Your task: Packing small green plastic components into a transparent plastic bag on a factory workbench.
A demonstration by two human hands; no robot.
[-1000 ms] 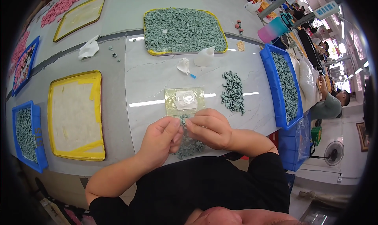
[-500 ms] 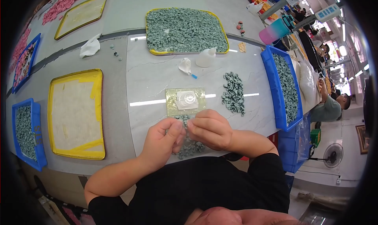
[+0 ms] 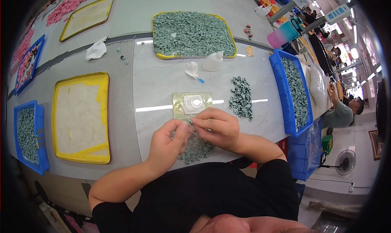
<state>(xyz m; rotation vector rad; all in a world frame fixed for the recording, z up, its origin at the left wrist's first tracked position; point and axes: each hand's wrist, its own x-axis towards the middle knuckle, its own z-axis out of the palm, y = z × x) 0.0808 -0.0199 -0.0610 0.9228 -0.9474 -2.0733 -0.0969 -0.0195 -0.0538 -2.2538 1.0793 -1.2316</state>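
My left hand (image 3: pixel 166 142) is closed, thumb against fingers, round a small green piece (image 3: pixel 189 122) that is mostly hidden. From the right, my right hand (image 3: pixel 219 129) meets it in a pinch; what lies between those fingertips is too small to make out. Beneath both hands spreads a loose heap of pale green pieces (image 3: pixel 195 149). Just beyond the fingertips a yellowish clear slab (image 3: pixel 177 106) lies on the table, bearing a white patch with a round, shiny dish (image 3: pixel 196 102). Darker green pieces (image 3: pixel 241 97) form a pile to the right.
Farther off stand a yellow-rimmed tray of green pieces (image 3: pixel 193 33), a white squeeze bottle (image 3: pixel 212 62) and a crumpled white cloth (image 3: pixel 191 70). Blue bins (image 3: pixel 278 76) (image 3: pixel 42 145) flank me, with a yellow-edged tray (image 3: pixel 81 119) on the left. A person (image 3: pixel 340 113) sits at the far right.
My right hand has shifted slightly up and left, its fingertips now above the left thumb. My left hand keeps its pinch. The whole view has moved a little.
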